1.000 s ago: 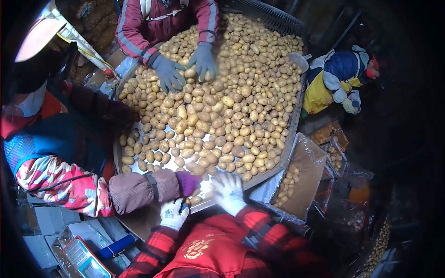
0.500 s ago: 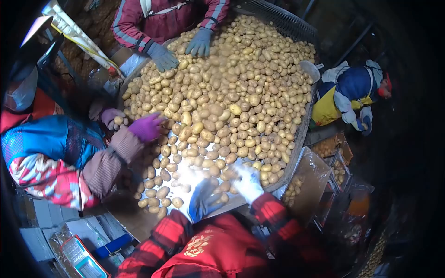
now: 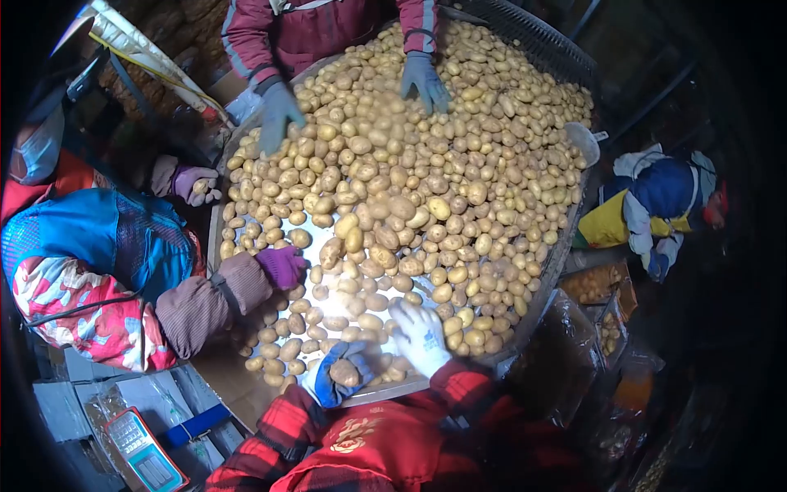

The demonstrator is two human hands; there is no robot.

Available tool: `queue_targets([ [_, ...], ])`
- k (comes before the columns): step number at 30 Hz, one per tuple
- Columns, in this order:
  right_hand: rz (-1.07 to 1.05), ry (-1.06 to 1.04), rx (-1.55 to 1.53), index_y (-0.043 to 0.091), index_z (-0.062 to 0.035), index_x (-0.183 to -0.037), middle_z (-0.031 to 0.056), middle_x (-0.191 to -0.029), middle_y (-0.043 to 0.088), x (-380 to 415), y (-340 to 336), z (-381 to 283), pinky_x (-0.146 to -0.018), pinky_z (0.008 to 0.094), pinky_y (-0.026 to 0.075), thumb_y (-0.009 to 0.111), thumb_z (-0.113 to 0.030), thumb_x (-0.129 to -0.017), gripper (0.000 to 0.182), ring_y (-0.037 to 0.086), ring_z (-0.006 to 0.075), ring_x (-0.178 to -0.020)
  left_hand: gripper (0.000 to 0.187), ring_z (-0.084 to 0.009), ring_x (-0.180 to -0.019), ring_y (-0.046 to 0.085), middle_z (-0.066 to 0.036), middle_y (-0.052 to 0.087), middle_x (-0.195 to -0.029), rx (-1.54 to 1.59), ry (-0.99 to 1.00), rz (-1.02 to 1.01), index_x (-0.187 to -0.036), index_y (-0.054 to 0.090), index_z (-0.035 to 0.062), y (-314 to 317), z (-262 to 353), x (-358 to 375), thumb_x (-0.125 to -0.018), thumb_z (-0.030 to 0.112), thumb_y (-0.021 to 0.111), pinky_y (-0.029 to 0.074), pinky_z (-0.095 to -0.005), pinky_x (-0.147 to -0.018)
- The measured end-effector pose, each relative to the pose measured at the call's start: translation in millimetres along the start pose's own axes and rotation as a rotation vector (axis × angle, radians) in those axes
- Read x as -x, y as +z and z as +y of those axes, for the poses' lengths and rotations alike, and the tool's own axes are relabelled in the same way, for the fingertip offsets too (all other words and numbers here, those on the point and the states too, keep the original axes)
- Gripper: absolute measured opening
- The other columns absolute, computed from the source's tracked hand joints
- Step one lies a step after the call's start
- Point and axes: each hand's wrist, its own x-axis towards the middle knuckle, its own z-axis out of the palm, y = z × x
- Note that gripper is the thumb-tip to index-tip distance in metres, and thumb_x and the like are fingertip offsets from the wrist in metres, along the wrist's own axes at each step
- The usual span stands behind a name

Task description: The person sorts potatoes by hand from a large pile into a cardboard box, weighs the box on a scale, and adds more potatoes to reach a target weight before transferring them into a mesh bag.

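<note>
Co-worker's purple glove (image 3: 283,266) above potatoes (image 3: 331,252) on table (image 3: 385,392). Left hand (image 3: 329,382) near table's rim, fingers curled around single potato (image 3: 344,374). Right hand (image 3: 421,336) just beside, fingers open, extended among potatoes. White scoop (image 3: 582,145) by table's right edge.

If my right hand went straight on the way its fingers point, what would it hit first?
Your right hand would probably meet the loose potatoes just past its fingertips, though its height above them is unclear from this view.
</note>
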Motion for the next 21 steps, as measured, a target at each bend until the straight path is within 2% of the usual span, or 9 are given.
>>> queue_targets([
  [1, 0.079, -0.011, -0.032, 0.060, -0.0192, -0.141, 0.0080, -0.146, 0.054, -23, -3, 5, -0.102, 0.0518, 0.043, 0.069, -0.023, -0.086, 0.055, 0.054, 0.0312, -0.125, 0.048, -0.0206, -0.095, 0.064, -0.008, 0.066, -0.108, 0.017, -0.004, 0.018, -0.148, 0.050, 0.0061, -6, 0, 0, -0.109, 0.033, 0.048, 0.052, -0.0343, -0.092],
  [2, 0.158, -0.027, -0.065, 0.058, -0.0199, -0.143, 0.0082, -0.146, 0.054, -47, -6, 9, -0.098, 0.0494, 0.046, 0.067, -0.020, -0.087, 0.057, 0.057, 0.0307, -0.120, 0.049, -0.0202, -0.097, 0.063, -0.007, 0.066, -0.110, -0.145, 0.050, -0.088, -0.150, 0.048, 0.0062, -19, 0, -5, -0.109, 0.032, 0.049, 0.052, -0.0344, -0.092],
  [4, -0.002, 0.032, 0.216, 0.054, -0.0254, -0.148, 0.0091, -0.149, 0.051, -99, 10, 16, -0.092, 0.0450, 0.049, 0.067, -0.016, -0.087, 0.063, 0.059, 0.0310, -0.113, 0.053, -0.0194, -0.102, 0.063, -0.007, 0.066, -0.114, -0.467, 0.157, -0.284, -0.154, 0.043, 0.0064, -42, 1, -14, -0.108, 0.032, 0.050, 0.052, -0.0348, -0.093],
  [5, -0.110, 0.012, 0.502, 0.051, -0.0286, -0.150, 0.0094, -0.152, 0.049, -119, 11, 16, -0.089, 0.0461, 0.050, 0.070, -0.016, -0.085, 0.069, 0.060, 0.0320, -0.108, 0.057, -0.0191, -0.106, 0.063, -0.007, 0.065, -0.125, -0.431, 0.132, -0.267, -0.156, 0.039, 0.0050, -36, 4, -16, -0.106, 0.027, 0.054, 0.054, -0.0376, -0.093],
  [8, -0.287, 0.053, 0.081, 0.060, -0.0255, -0.141, 0.0114, -0.150, 0.052, -152, -5, 19, -0.091, 0.0476, 0.053, 0.068, -0.009, -0.085, 0.059, 0.064, 0.0352, -0.112, 0.058, -0.0264, -0.117, 0.063, -0.011, 0.057, -0.145, -0.378, 0.193, -0.167, -0.158, 0.038, 0.0075, 3, 7, -10, -0.104, 0.020, 0.056, 0.055, -0.0372, -0.087],
  [10, -0.128, 0.106, -0.282, 0.065, -0.0122, -0.135, 0.0136, -0.141, 0.060, -131, -17, 13, -0.102, 0.0469, 0.051, 0.069, -0.008, -0.086, 0.049, 0.063, 0.0357, -0.121, 0.057, -0.0276, -0.116, 0.063, -0.011, 0.057, -0.145, -0.271, 0.160, -0.208, -0.157, 0.039, 0.0087, 2, 17, -15, -0.104, 0.020, 0.055, 0.055, -0.0388, -0.088],
  [14, -0.642, 0.067, -1.060, 0.061, -0.0064, -0.141, 0.0155, -0.143, 0.059, -82, -35, -7, -0.110, 0.0405, 0.046, 0.072, -0.020, -0.094, 0.050, 0.058, 0.0258, -0.130, 0.055, -0.0300, -0.114, 0.063, -0.013, 0.057, -0.144, -0.089, 0.067, -0.278, -0.157, 0.040, 0.0111, -11, 32, -24, -0.105, 0.019, 0.053, 0.056, -0.0419, -0.090],
  [18, -0.128, 0.003, -0.080, 0.054, -0.0102, -0.148, 0.0189, -0.152, 0.050, -146, -55, 17, -0.119, 0.0480, 0.036, 0.071, -0.030, -0.092, 0.062, 0.046, 0.0357, -0.142, 0.052, -0.0324, -0.112, 0.063, -0.014, 0.058, -0.144, -0.019, -0.030, -0.312, -0.157, 0.041, 0.0136, -31, 36, -26, -0.106, 0.018, 0.052, 0.057, -0.0450, -0.092],
  [21, 0.168, 0.171, 0.257, 0.047, -0.0109, -0.153, 0.0195, -0.160, 0.038, -183, -30, 64, -0.123, 0.0589, 0.021, 0.068, -0.046, -0.089, 0.076, 0.032, 0.0401, -0.149, 0.052, -0.0353, -0.112, 0.063, -0.015, 0.058, -0.142, -0.039, -0.080, -0.266, -0.157, 0.041, 0.0172, -41, 38, -25, -0.106, 0.020, 0.052, 0.058, -0.0485, -0.092],
])
